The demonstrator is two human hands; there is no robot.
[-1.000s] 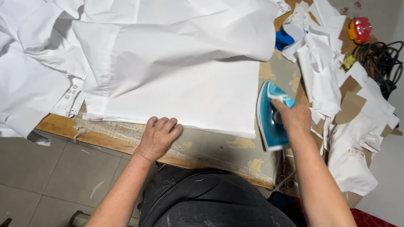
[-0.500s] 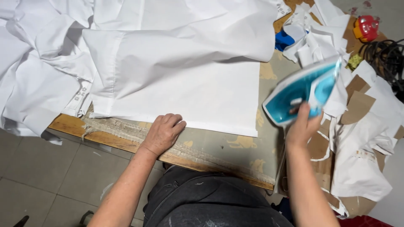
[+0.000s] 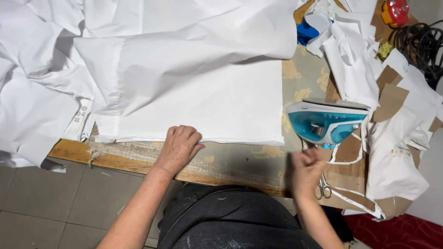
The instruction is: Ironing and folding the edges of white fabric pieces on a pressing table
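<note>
2 bare hands in view, seen from above at the near edge of a worn ironing board (image 3: 138, 159). Left hand (image 3: 179, 146) lies palm down, fingers together and slightly curled, pressing the near hem of a white shirt (image 3: 198, 92); it grips nothing. Shirt is spread flat across the board, its near edge just past the fingertips, with more white fabric bunched at the far left.

Right hand (image 3: 305, 167) is blurred, curled loosely into a near-fist above the board's near right corner. It holds nothing that can be made out; whether the fingers are fully closed cannot be told.

1 teal and white steam iron (image 3: 326, 121) stands on its heel just beyond and to the right of the right hand, apart from it, soleplate facing away from the camera. It sits on the patterned board cover beside the shirt's right edge, not touching the shirt.

Scissors (image 3: 323, 188) lie just right of the right wrist. Cardboard pieces (image 3: 390, 99) and white fabric scraps (image 3: 355, 55) cover the surface at right. Black cord (image 3: 422, 46) coils at the far right, near a red and yellow object (image 3: 396, 11). Grey tile floor (image 3: 55, 207) below left.
</note>
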